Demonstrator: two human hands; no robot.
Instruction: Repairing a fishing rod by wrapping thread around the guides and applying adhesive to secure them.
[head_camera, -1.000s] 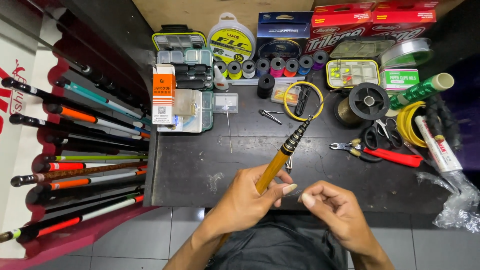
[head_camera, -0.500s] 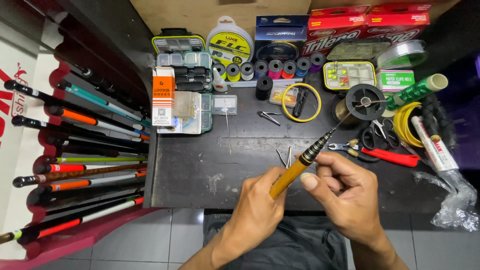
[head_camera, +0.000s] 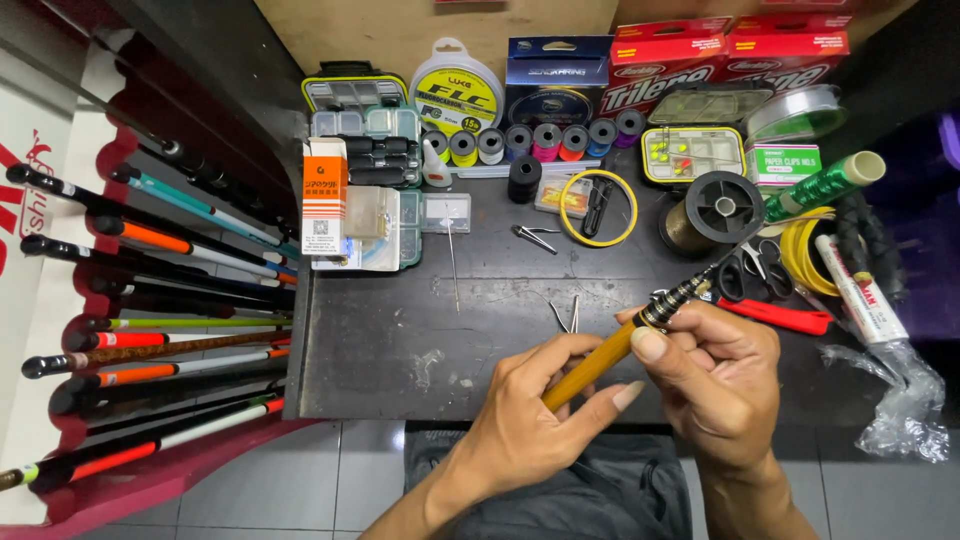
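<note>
I hold a yellow-brown fishing rod section (head_camera: 598, 362) with a black ribbed tip (head_camera: 686, 293) pointing up and right over the dark table (head_camera: 380, 330). My left hand (head_camera: 530, 420) grips the lower yellow shaft. My right hand (head_camera: 715, 375) wraps the rod just below the black tip, thumb pressed on the shaft. Both hands hover above the table's front edge.
Several fishing rods (head_camera: 150, 300) lie in a red rack at left. Tackle boxes (head_camera: 365, 140), line spools (head_camera: 530, 140), a yellow line coil (head_camera: 598, 208), a large spool (head_camera: 715, 208), scissors (head_camera: 750, 265), red pliers (head_camera: 775, 317) and a plastic bag (head_camera: 900, 390) crowd the back and right.
The rod tip has swung to the right and lower. My right hand, open beside the rod a second ago, has closed around its upper part.
</note>
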